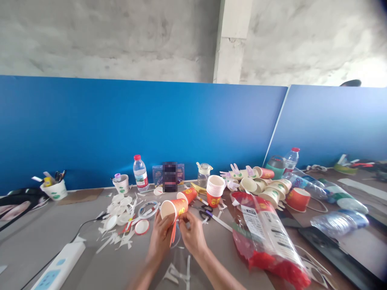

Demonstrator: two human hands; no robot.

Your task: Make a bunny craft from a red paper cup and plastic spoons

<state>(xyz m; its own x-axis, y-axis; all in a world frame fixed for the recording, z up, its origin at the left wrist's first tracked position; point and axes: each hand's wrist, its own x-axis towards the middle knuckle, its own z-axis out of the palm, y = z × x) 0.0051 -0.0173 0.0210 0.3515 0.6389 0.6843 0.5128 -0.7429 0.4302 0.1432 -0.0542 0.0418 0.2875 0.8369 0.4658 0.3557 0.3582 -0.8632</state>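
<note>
A red paper cup [181,206] lies tilted on its side above the desk, its pale open mouth turned to the left. My left hand [162,230] is closed around the lower edge of this cup. Reddish-orange strips [173,233] hang down from the cup between my hands. At the cup's right lower side is my right hand [192,233], its thumb and fingers pinched together; what they hold is hidden. Just behind lies another red paper cup [190,195]. Scissors [207,212] rest to the right of it, and a stack of paper cups [215,189] stands beyond.
Paper scraps and cup bottoms [116,213] litter the left, near a roll of clear tape or tubing [148,209]. A power strip [62,266] lies at front left. On the right are a red plastic bag of cups [266,237], cut cups [267,191] and bottles [340,221].
</note>
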